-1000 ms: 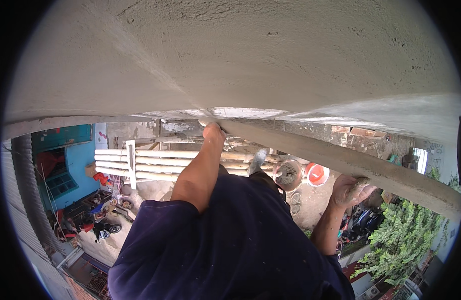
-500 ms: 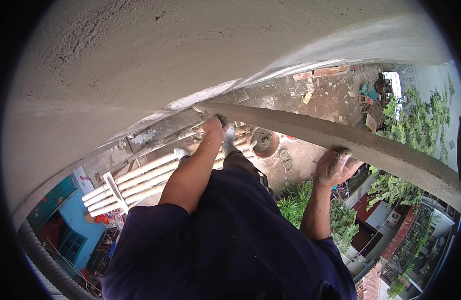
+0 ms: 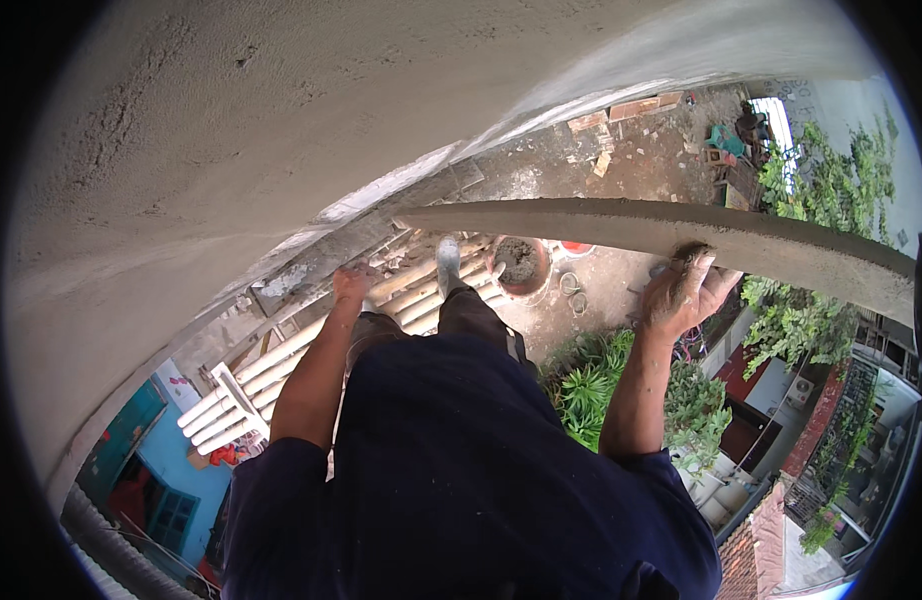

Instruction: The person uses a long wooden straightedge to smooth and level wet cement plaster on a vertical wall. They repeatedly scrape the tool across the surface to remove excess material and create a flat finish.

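A long straight board (image 3: 581,222), coated in grey mortar, crosses in front of me from the middle of the view out to the right rim. My right hand (image 3: 676,298) grips its lower edge, with a dark clump of mortar (image 3: 693,250) by the fingers. Apart from the board, my left hand (image 3: 351,284) hangs lower left above the pole platform; its fingers are too small and pale to read. The wall (image 3: 281,130) close before me carries wet-looking grey plaster, rougher at upper left.
My boots (image 3: 448,262) stand on a platform of pale poles (image 3: 271,375) high above the ground. Below are a round tub of mortar (image 3: 521,265), a red bucket (image 3: 576,247) and green plants (image 3: 593,385). Loose boards (image 3: 636,108) lie farther off.
My left hand has let go of the board's left end and moved left and down. The board has tilted slightly, its right part higher, with my right hand still on it.
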Available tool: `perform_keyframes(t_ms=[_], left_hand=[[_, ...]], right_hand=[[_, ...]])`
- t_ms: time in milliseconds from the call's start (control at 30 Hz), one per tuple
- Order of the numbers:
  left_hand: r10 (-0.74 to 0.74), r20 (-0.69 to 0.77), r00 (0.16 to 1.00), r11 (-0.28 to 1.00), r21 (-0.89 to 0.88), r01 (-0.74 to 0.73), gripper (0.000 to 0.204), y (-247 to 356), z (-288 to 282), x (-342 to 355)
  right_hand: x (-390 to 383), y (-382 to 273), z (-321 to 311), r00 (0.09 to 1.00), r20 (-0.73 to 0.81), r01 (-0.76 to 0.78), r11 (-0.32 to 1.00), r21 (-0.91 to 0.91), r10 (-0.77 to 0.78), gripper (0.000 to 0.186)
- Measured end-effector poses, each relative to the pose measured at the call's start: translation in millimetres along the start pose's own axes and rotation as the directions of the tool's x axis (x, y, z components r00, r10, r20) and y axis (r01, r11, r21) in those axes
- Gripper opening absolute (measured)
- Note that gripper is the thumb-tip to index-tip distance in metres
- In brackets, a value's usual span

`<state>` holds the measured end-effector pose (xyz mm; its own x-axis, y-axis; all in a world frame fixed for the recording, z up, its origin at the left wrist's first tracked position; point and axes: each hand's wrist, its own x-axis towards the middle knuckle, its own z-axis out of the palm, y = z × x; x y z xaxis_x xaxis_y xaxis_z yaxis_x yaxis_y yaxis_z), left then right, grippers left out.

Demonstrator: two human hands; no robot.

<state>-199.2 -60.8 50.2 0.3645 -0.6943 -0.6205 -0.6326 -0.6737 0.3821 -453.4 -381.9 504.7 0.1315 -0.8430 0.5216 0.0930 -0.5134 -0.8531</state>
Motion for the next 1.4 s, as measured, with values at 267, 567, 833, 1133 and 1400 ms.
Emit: perform_keyframes(t_ms=[267, 567, 833, 1133, 1400], left_hand=[[-0.487, -0.355, 0.798, 0.842, -0.435, 0.32, 0.106, 27, -54, -144], [-0.186, -0.805, 0.564, 0.926, -0.335, -0.174, 0.109, 75, -130, -152], [-0.163, -0.894, 0.418, 0.931, -0.279, -0.233, 0.077, 42, -162, -160], [-0.113, -0.964, 0.241, 0.955, -0.172, -0.24, 0.045, -15, -158, -166], [-0.221, -0.92, 0.324, 0.873, -0.335, -0.355, 0.044, -14, -205, -190]], right_hand=[[-7, -28, 44, 0.982, 0.076, -0.177, 0.983, 0.042, 0.174, 0.064], [32, -56, 148, 0.954, 0.299, -0.056, 0.995, 0.081, 0.029, 0.054], [67, -119, 187, 0.955, 0.273, -0.005, 0.916, 0.402, -0.115, 0.053], [129, -161, 192, 0.943, 0.124, 0.212, 0.846, 0.49, -0.309, 0.053], [233, -252, 209, 0.86, 0.137, 0.415, 0.83, 0.372, -0.491, 0.064]])
